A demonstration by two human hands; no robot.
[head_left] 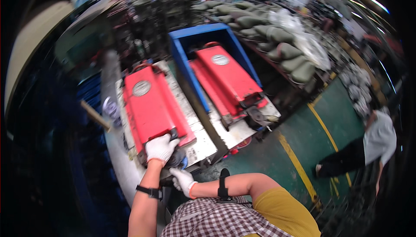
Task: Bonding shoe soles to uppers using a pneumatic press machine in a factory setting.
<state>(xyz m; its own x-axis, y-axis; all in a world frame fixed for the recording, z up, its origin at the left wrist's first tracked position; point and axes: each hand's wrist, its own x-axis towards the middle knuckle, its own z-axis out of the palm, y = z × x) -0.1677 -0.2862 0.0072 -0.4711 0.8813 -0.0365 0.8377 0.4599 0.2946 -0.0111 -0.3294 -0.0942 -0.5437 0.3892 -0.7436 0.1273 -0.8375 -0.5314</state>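
Note:
My left hand [161, 148], in a white glove, is closed over the black handle at the front end of the left red machine cover [149, 102]. That long red cover bears a round silver plate and lies on a pale, scuffed tabletop [197, 135]. Just to the right and nearer to me, my gloved right hand [183, 181] is at the table's front edge with its fingers curled. What they hold, if anything, is hidden. Between the hands sits a dark round part [177, 159] with a bit of blue, partly covered by my left hand.
A second red machine [229, 76] stands to the right, partly inside a blue open-fronted box [199, 29]. Beyond it, green boot-shaped pieces [277, 35] fill a rack. A person [377, 139] in a light shirt is on the green floor [338, 107] at right.

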